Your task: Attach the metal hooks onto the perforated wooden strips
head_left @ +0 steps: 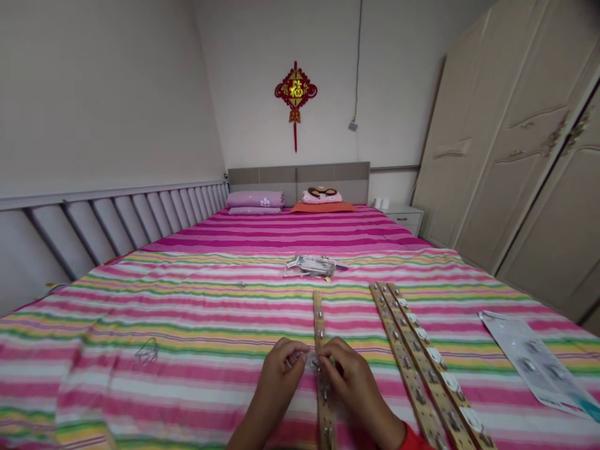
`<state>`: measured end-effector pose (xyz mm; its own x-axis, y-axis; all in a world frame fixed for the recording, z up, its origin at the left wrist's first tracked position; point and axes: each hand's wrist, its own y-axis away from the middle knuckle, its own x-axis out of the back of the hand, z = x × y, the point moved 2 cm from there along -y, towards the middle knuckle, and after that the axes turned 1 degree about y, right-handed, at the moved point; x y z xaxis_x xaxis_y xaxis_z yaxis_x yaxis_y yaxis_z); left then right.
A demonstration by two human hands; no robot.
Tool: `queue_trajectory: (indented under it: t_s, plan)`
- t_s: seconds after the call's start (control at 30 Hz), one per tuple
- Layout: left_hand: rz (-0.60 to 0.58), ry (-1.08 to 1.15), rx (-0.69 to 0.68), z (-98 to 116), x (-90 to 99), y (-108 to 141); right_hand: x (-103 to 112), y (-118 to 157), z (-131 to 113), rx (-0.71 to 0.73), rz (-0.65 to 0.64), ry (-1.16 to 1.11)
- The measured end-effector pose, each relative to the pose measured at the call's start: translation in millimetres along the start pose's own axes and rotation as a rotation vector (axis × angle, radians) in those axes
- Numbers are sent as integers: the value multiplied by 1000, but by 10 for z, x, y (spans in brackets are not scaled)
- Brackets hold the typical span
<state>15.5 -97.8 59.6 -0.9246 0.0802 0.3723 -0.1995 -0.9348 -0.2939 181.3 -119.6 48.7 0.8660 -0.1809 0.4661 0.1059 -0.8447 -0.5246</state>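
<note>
A narrow wooden strip with small metal fittings along it lies lengthwise on the striped bedspread in front of me. My left hand is at its left side, thumb and fingers pinched at a small, pale, see-through piece beside one of the fittings. My right hand bends over the strip from the right. Its thumb and forefinger are pressed together at the same fitting, and what lies between them is too small to make out.
Several similar wooden strips lie to the right, one bearing round white tags. Farther right is a clear plastic package. Ahead lies a pile of small packets; at left, a thin tangle of clear thread or plastic.
</note>
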Motion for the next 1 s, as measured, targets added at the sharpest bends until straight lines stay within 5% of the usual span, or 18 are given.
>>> queue_trajectory:
  t_s: [0.17,0.47,1.0]
  plan:
    - [45,131,105,-102,-61,-197,-62,-96,192,-60,37,-73]
    - [91,329,172,-519,-272,-707,-28,-570,791,-481,164,-551]
    - [72,291,125,-1248,-647,-1338,-213,-1054,1634,-733,227,-642]
